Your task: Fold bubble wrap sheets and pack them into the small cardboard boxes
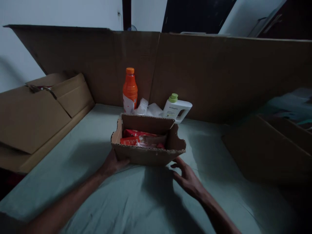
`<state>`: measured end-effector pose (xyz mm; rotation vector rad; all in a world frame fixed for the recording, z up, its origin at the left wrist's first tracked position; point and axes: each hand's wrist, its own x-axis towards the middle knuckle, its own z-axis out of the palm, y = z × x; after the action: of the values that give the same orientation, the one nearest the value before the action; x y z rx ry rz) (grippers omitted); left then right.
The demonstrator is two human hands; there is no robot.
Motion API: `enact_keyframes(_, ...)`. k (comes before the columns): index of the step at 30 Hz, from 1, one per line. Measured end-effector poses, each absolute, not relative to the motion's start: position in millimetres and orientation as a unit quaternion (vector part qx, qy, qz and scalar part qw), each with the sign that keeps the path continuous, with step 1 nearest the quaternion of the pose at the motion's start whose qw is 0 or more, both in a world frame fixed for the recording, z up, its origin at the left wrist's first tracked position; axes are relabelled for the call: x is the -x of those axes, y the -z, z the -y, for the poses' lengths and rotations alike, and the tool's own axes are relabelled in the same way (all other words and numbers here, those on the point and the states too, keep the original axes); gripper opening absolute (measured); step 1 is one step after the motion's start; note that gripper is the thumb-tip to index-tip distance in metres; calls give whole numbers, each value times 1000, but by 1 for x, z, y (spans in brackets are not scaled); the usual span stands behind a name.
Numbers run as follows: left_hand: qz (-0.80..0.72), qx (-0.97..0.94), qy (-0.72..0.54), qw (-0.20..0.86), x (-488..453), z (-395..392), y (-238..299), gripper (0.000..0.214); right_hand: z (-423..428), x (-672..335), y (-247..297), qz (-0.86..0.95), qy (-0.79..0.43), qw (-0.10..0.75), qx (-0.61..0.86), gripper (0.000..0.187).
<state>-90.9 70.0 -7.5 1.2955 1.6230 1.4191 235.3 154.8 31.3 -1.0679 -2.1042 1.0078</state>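
A small open cardboard box (pixel 146 155) sits on a pale green sheet (pixel 136 201) in front of me. Red snack packets (pixel 142 139) lie inside it. My left hand (pixel 110 164) grips the box's near left corner, fingers curled against its front wall. My right hand (pixel 186 177) hovers just off the near right corner, fingers spread, holding nothing. Behind the box stand an orange bottle (pixel 130 90), a white jug with a green cap (pixel 176 109), and some crumpled clear plastic (pixel 147 109).
A tall cardboard sheet (pixel 219 71) walls off the back. A large flattened carton (pixel 36 117) lies at the left. Another open carton (pixel 273 152) sits in shadow at the right. The scene is dim.
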Motion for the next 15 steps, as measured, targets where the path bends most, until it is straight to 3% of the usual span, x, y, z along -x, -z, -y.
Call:
enact_keyframes(3,-616,-469,-532,344,91,-62,20,78,-202,-253,-61,790,-372,237,426,35)
enact_keyframes(6,-602,-478,-525,365,92,-58,25,68,-265,-233,-96,820,-285,264,421,36)
enact_keyframes(8,-595,-492,-519,367,92,-58,25,63,-303,-197,-113,871,-207,238,377,42)
enact_keyframes(12,-613,-505,-507,334,91,-60,20,59,-356,-103,-126,951,-51,91,292,59)
enact_keyframes(15,-611,-525,-498,321,91,-62,14,52,-377,-50,-123,968,29,62,242,61)
